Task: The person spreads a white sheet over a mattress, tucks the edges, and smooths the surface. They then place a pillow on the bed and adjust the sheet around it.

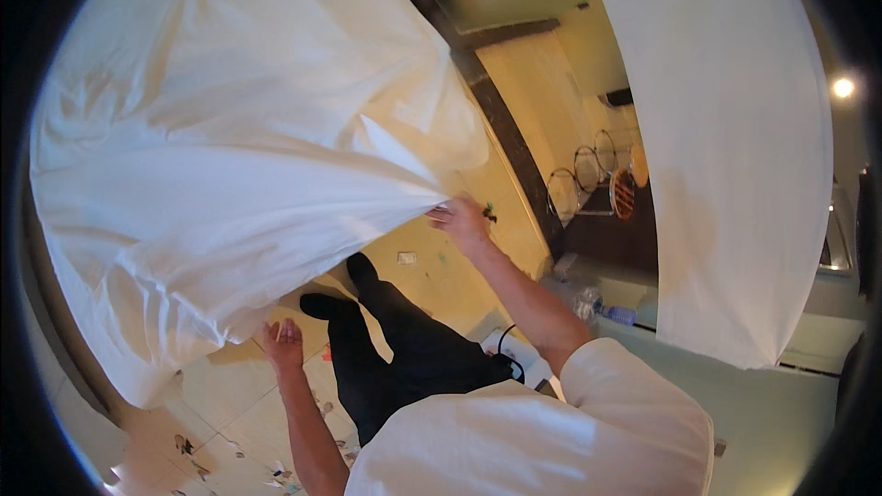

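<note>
A large white cloth sheet [262,151] spreads in loose folds across the left and upper part of the view. My right hand [463,220] pinches its edge, and the fabric is drawn to a point at the fingers. Close to the sheet's lower edge is my left hand [284,344], with its fingers partly curled; whether it grips any cloth I cannot tell. A second white cloth [737,151] hangs on the right, over a pale green surface [751,420].
Small scraps [279,474] litter the tiled floor [227,406] at the lower left. Beyond my right arm are a dark-framed opening [513,131], a wire rack with round rings [586,169] and a clear plastic bottle [617,315]. A black cord [508,351] lies beside my hip.
</note>
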{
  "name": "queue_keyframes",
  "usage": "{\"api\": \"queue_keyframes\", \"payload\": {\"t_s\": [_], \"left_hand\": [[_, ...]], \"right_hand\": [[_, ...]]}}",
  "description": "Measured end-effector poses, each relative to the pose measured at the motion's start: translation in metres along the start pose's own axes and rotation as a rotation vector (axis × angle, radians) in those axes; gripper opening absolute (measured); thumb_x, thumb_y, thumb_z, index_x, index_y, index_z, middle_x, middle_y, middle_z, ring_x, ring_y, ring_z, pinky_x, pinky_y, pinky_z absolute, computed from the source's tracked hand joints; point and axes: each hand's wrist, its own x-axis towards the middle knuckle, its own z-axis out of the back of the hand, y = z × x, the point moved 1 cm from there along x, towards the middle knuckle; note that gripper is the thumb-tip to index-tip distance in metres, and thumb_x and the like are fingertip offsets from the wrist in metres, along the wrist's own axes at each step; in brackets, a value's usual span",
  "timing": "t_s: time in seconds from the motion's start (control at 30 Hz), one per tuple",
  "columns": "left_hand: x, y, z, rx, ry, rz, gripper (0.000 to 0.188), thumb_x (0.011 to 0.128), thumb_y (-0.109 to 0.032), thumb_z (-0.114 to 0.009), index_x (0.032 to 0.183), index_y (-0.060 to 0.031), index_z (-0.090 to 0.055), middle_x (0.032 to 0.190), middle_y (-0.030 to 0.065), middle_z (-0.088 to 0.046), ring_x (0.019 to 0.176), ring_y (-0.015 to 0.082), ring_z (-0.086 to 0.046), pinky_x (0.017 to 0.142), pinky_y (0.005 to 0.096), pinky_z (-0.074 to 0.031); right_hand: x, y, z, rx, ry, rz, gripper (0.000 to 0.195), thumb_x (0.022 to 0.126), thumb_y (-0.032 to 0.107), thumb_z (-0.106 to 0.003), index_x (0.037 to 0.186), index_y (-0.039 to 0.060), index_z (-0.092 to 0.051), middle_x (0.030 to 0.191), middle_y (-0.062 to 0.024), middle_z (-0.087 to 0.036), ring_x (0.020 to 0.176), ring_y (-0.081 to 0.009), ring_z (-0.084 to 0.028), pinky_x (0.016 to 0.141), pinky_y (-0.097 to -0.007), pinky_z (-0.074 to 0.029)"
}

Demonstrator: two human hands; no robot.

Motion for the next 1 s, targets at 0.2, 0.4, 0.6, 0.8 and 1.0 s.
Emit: {"api": "queue_keyframes", "payload": {"t_s": [0.2, 0.4, 0.6, 0.8, 1.0], "left_hand": [[-0.011, 0.056, -0.11, -0.005, 0.271, 0.156, 0.082, 0.078, -0.056, -0.053, 0.132, -0.0026, -0.022, 0.135, 0.0177, -0.024, 0.124, 0.0299, -0.03, 0.096, 0.0424, -0.034], [-0.019, 0.071, -0.164, 0.037, -0.017, 0.077, 0.063, 0.082, -0.046, -0.051, 0.126, -0.004, -0.033, 0.123, 0.0154, -0.035, 0.11, 0.0265, -0.04, 0.09, 0.0442, -0.038], [0.013, 0.054, -0.093, -0.11, 0.268, -0.051, 0.023, 0.08, -0.014, -0.042, 0.096, -0.0001, -0.052, 0.078, 0.0065, -0.055, 0.063, 0.018, -0.049, 0.065, 0.0329, -0.046], [-0.086, 0.041, -0.084, -0.191, 0.16, -0.142, 0.039, 0.085, -0.014, -0.039, 0.12, 0.0003, -0.043, 0.119, 0.0157, -0.049, 0.11, 0.0299, -0.046, 0.094, 0.0491, -0.037], [-0.122, 0.026, -0.035, -0.314, 0.188, -0.12, 0.042, 0.089, -0.026, -0.041, 0.126, -0.0054, -0.04, 0.129, 0.0147, -0.042, 0.12, 0.0338, -0.038, 0.1, 0.056, -0.026]], "right_hand": [[-0.019, -0.034, 0.001, 0.407, 0.124, -0.064, 0.004, 0.077, 0.007, -0.045, 0.079, 0.0104, -0.045, 0.085, -0.0137, -0.059, 0.076, -0.0279, -0.059, 0.065, -0.0405, -0.046], [-0.046, -0.029, 0.015, 0.414, 0.232, -0.113, 0.006, 0.076, 0.005, -0.046, 0.076, 0.0105, -0.045, 0.081, -0.0122, -0.059, 0.073, -0.0268, -0.061, 0.062, -0.0372, -0.046], [-0.038, -0.048, 0.029, 0.348, 0.17, -0.189, 0.004, 0.076, 0.009, -0.049, 0.073, 0.0094, -0.046, 0.073, -0.0113, -0.061, 0.069, -0.0254, -0.062, 0.058, -0.0356, -0.047], [-0.006, -0.097, 0.025, 0.104, 0.085, -0.393, 0.01, 0.074, 0.015, -0.052, 0.082, 0.01, -0.053, 0.083, -0.009, -0.06, 0.073, -0.0206, -0.058, 0.062, -0.0347, -0.044], [0.0, -0.157, -0.025, 0.244, 0.065, -0.771, 0.04, 0.075, 0.043, -0.058, 0.098, 0.0109, -0.051, 0.089, -0.0085, -0.057, 0.081, -0.0223, -0.055, 0.068, -0.0364, -0.044]]}}
